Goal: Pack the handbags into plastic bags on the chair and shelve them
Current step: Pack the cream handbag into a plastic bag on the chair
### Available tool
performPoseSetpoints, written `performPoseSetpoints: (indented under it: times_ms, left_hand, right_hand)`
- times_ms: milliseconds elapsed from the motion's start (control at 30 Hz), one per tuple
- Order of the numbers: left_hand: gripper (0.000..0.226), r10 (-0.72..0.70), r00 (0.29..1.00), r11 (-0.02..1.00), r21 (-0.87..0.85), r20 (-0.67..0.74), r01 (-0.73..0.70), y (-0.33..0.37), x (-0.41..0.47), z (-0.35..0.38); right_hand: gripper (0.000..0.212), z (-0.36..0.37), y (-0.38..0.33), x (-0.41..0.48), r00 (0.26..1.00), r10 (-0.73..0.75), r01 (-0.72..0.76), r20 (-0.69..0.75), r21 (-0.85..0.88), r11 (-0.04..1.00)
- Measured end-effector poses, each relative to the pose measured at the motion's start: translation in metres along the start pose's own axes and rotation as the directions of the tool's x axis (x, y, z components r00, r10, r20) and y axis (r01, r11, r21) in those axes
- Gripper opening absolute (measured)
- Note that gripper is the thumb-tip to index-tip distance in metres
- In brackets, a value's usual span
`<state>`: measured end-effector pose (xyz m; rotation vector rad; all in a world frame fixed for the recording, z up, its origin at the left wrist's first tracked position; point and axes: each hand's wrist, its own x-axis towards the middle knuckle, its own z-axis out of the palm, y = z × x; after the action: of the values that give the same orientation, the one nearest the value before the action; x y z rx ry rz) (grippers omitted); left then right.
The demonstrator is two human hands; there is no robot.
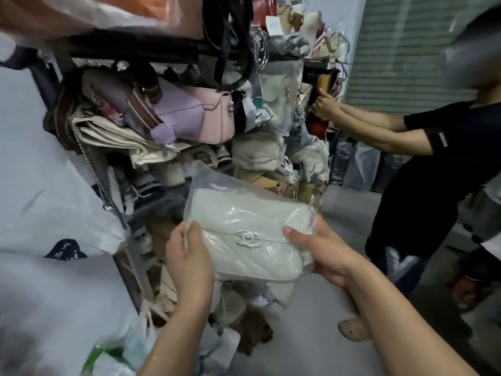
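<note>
Far left of the grip: a large white sack [54, 191], with a silver chain [95, 175] hanging beside it.

Left hand [187, 256] grasps the left end of the white handbag [252, 256]. The thumb lies on the front face and the fingers are curled behind.

The handbag is level between both hands and sheathed in a clear plastic bag [208, 183]. The bag's open flap stands up beyond the far edge. A silver clasp [248, 237] sits midway between the two grips.

Above and beyond the grip is the shelf [130, 52], crammed with stock: cream bags [116, 137], a lilac bag [176, 115] and a pink handbag [214, 118].

Right hand [322, 253] grasps the right end, thumb on top and fingers wrapped beneath.

Up and right of the grip, a second person in a black shirt [433, 164] has both hands [325, 105] on goods at the shelf's right end. A grey roller shutter [406, 50] stands behind.
</note>
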<state>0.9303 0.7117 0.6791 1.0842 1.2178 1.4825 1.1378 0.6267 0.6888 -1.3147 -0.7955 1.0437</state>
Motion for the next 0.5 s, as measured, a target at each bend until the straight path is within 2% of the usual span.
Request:
performPoseSetpoints:
  times_ms: [133, 267, 400, 500]
  left_hand:
    - [0.027, -0.015, 0.995, 1.000, -0.004, -0.094, 0.014, -0.028, 0.035, 0.077]
    - [0.032, -0.042, 0.986, 0.993, 0.102, -0.159, 0.059, -0.039, 0.071, 0.150]
    - [0.027, -0.004, 0.990, 0.975, 0.221, -0.144, 0.036, -0.043, 0.101, 0.207]
    - [0.043, -0.036, 0.985, 0.929, 0.357, -0.167, 0.094, -0.044, 0.125, 0.236]
  right_hand:
    - [0.051, -0.043, 0.005, 0.086, 0.998, 0.040, -0.038, 0.056, -0.036, 0.999]
    - [0.044, -0.088, -0.004, 0.162, 0.976, 0.149, -0.145, 0.161, -0.041, 0.989]
    - [0.045, -0.117, -0.016, 0.223, 0.987, 0.082, -0.084, 0.137, 0.014, 0.996]
    - [0.045, -0.130, -0.018, 0.257, 0.990, 0.029, -0.036, 0.138, 0.042, 0.998]
